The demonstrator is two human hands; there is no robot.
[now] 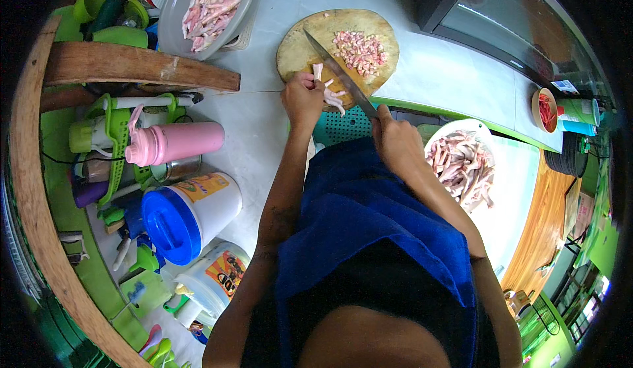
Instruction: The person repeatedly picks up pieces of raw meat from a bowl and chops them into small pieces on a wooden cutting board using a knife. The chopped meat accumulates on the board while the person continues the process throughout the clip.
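Note:
My left hand (303, 98) pinches a raw chicken foot (334, 98) at the near edge of a round wooden chopping board (299, 37). The foot's cut leg end points away from me, and its toes spread to the right. In my right hand (395, 138) is the handle of a long kitchen knife (341, 75). Its blade slants across the board, close to the foot, with the tip toward the far left. Small chopped pieces of chicken feet (360, 52) lie in a pile right of the blade.
A translucent basin (170, 27) of chicken feet stands at the far left. More feet fill a white bowl (431, 132) beside my right forearm. A pink bottle (190, 140) and a blue-lidded tub (170, 227) are on the left. Red chillies (545, 111) sit in a bowl at right.

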